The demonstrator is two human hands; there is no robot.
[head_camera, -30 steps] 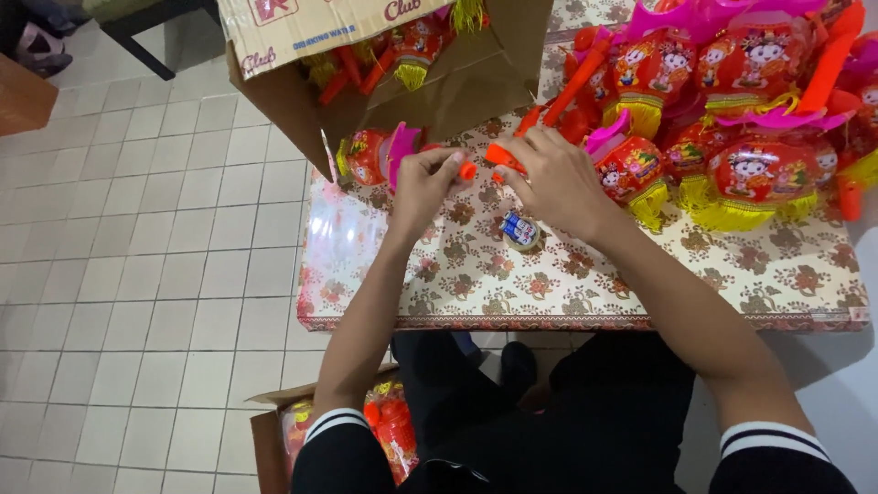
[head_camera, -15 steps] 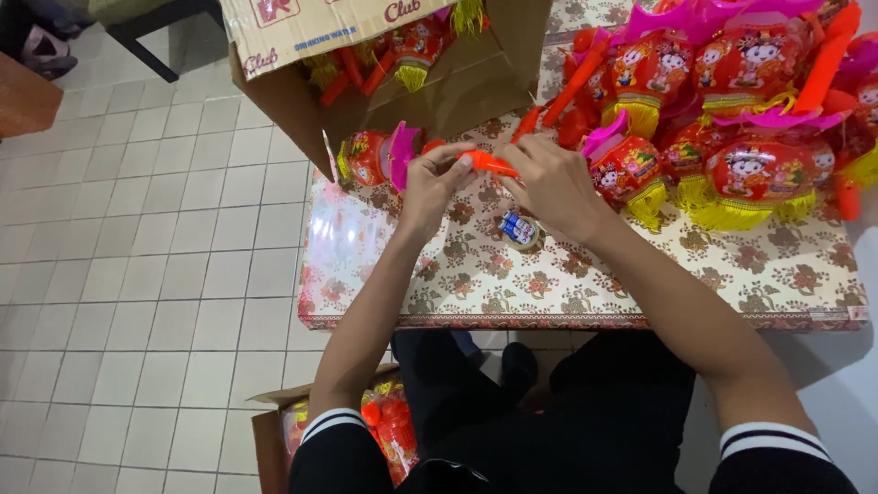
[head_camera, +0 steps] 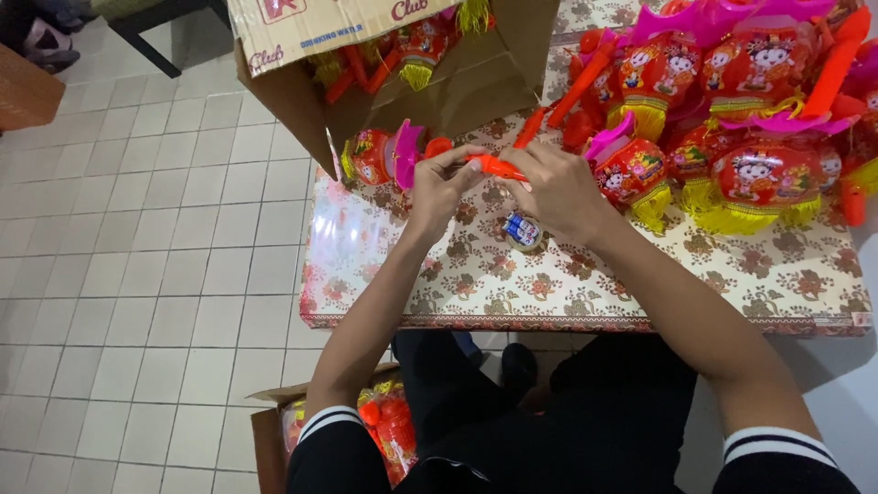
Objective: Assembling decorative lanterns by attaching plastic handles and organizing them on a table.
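Note:
Both my hands meet over the patterned table and grip one orange plastic stick. My left hand pinches its left end, my right hand holds its right end. Just left of my left hand lies a red toy lantern with a pink top, apparently joined to the stick. Below my hands, a small pack of blue and white batteries rests on the table.
An open cardboard box with more lanterns stands at the table's far left. A pile of red and pink lanterns with yellow tassels fills the far right. A second box of lanterns sits on the tiled floor by my legs.
My hands have drawn slightly closer together on the orange stick and turned it a little. The lantern and batteries stay where they were.

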